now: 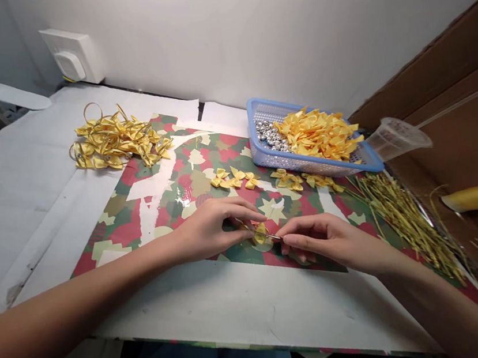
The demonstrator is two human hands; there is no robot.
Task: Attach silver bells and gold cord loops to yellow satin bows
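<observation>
My left hand is closed, fingers and thumb pinching a yellow bow low over the patterned sheet. My right hand is closed too, its thumb and fingertips on the end of a thin cord-like strip that runs across to the bow. Fingers partly hide the bow and the strip, so how they are joined cannot be made out. Beyond my hands, several small yellow bows lie in a row, with more yellow bows to their right.
A blue basket holds yellow bows and silvery bells. Gold cords lie in a bunch at right, near a clear plastic cup and cardboard. Back left, bows with gold loops form a pile on white paper.
</observation>
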